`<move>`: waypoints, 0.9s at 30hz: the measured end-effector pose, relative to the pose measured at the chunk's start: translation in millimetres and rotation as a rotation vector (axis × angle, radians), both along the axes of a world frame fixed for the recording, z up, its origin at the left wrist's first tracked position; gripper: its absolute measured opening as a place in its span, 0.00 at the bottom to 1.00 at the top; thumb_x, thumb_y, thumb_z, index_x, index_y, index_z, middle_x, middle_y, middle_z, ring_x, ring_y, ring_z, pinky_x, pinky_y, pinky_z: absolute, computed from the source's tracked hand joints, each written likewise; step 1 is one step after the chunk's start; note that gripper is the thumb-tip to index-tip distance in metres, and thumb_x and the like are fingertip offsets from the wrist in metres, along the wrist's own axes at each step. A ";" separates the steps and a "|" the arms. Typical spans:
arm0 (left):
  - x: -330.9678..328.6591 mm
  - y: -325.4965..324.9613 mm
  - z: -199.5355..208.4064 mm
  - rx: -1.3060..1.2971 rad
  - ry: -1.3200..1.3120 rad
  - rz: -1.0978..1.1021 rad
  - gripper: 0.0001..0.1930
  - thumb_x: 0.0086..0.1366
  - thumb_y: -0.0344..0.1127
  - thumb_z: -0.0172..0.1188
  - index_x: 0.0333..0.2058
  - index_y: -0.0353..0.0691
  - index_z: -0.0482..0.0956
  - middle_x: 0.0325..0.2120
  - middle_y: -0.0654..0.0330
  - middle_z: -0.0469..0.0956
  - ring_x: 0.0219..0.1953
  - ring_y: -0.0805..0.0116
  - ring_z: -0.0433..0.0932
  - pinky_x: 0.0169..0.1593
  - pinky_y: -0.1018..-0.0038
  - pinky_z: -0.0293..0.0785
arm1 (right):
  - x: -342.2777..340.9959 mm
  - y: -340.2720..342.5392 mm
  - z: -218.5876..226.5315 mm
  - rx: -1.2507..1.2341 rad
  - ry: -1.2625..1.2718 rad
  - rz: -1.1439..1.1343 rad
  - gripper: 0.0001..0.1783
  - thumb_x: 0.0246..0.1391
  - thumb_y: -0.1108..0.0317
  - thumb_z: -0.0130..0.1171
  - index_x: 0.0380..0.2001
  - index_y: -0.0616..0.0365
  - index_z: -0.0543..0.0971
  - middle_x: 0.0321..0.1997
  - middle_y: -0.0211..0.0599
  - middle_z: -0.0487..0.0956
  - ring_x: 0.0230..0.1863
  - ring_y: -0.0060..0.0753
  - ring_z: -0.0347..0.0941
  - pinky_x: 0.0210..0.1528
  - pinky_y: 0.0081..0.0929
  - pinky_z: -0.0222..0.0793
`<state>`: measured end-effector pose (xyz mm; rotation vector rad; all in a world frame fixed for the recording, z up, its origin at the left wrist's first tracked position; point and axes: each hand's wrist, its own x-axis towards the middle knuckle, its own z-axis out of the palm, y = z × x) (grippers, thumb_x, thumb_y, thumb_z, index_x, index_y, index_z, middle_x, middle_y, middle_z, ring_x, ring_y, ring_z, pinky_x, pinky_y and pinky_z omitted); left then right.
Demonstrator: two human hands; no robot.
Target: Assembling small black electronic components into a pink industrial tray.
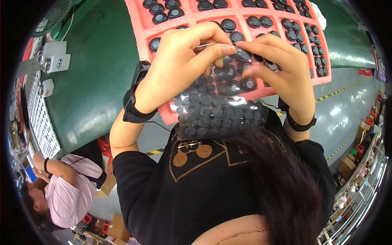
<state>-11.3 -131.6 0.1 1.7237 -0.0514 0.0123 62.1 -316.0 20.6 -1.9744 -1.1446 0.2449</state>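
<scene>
A clear plastic sheet [222, 116] covered with rows of round dark stickers hangs in front of my chest, its upper part bent and shiny. My left hand [190, 55] pinches the sheet's upper edge between thumb and fingers. From the right, my right hand [281, 65] grips the same upper part, its fingers curled and their tips close to my left thumb. What lies right between the fingertips is too small to make out. Under and beyond both hands is a pink foam tray [141, 41] holding small round black parts [253, 21] in its compartments.
The tray rests on a green tabletop [98, 81]. A white panel with rows of dark parts [38, 110] and a fan [51, 16] are at left. Another person [71, 192] works at lower left. Shelving with boxes [347, 167] lines the right side.
</scene>
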 end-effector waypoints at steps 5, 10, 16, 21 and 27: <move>0.3 -3.3 -3.8 0.187 -0.120 0.060 0.03 0.56 0.28 0.57 0.30 0.36 0.76 0.16 0.62 0.75 0.19 0.79 0.74 0.21 0.84 0.68 | -6.2 5.4 -6.9 -0.010 -0.059 -0.120 0.16 0.36 0.79 0.62 0.34 0.62 0.78 0.29 0.34 0.76 0.30 0.24 0.72 0.31 0.18 0.66; -0.5 -4.7 -6.7 0.150 -0.088 0.058 0.03 0.57 0.26 0.55 0.31 0.35 0.76 0.18 0.65 0.75 0.17 0.82 0.70 0.21 0.86 0.64 | -6.3 5.8 -11.8 0.104 0.032 -0.129 0.14 0.36 0.80 0.61 0.33 0.62 0.79 0.29 0.35 0.78 0.29 0.25 0.72 0.32 0.18 0.67; 0.3 -6.0 -4.6 0.217 -0.108 0.041 0.04 0.55 0.28 0.58 0.30 0.35 0.76 0.17 0.60 0.76 0.20 0.74 0.77 0.22 0.80 0.69 | -8.6 3.0 -15.1 0.097 -0.082 -0.204 0.10 0.36 0.81 0.62 0.28 0.63 0.79 0.27 0.33 0.78 0.28 0.25 0.73 0.30 0.18 0.68; -2.4 -7.2 0.8 0.270 -0.106 -0.038 0.04 0.56 0.29 0.57 0.28 0.34 0.76 0.15 0.58 0.75 0.18 0.72 0.77 0.20 0.80 0.68 | -15.0 0.0 -15.0 0.125 -0.100 -0.216 0.07 0.36 0.82 0.61 0.24 0.64 0.78 0.27 0.34 0.79 0.28 0.25 0.74 0.30 0.18 0.69; -6.2 -6.9 11.3 0.243 0.026 -0.130 0.04 0.57 0.26 0.55 0.30 0.33 0.77 0.16 0.64 0.75 0.17 0.81 0.72 0.20 0.86 0.64 | -21.7 -11.3 -12.3 0.195 0.045 -0.120 0.09 0.40 0.85 0.57 0.28 0.67 0.76 0.33 0.41 0.78 0.33 0.28 0.76 0.33 0.18 0.72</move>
